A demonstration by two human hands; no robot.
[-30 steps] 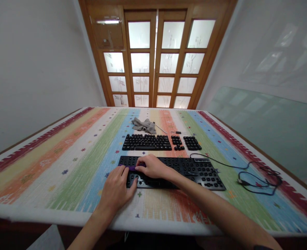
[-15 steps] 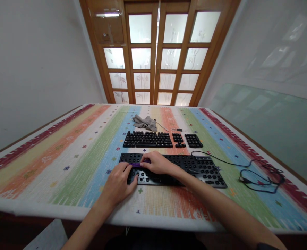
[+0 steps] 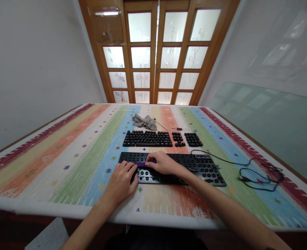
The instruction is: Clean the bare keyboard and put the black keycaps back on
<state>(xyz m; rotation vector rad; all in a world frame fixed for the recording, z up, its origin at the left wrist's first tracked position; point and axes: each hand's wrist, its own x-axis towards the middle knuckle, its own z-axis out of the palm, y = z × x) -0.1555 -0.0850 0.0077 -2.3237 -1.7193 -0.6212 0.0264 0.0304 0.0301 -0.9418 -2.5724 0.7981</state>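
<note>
A black keyboard base [image 3: 187, 163] with its keycaps off lies in front of me, its bare switch posts showing. My left hand [image 3: 122, 180] has its fingers curled over the left end of this keyboard, the thumb near its front left corner. Between my hands a thin purple strip [image 3: 141, 164] runs along the upper rows; its material is unclear. My right hand [image 3: 163, 163] pinches the strip's right part from above. The strip's left end lies by my left fingertips, and whether they press on it is hard to see.
Behind the keyboard, loose black keycaps [image 3: 148, 139] stand in keyboard order, with a number pad block [image 3: 193, 139] at right. Farther back are a crumpled grey cloth [image 3: 145, 122], a thin rod [image 3: 161, 124] and a small black-ended tool [image 3: 178, 129]. A coiled cable [image 3: 270, 173] lies right.
My right hand has moved slightly right along the keyboard, and more of the purple strip shows between the hands. My left fingers have curled closer together at the keyboard's left end.
</note>
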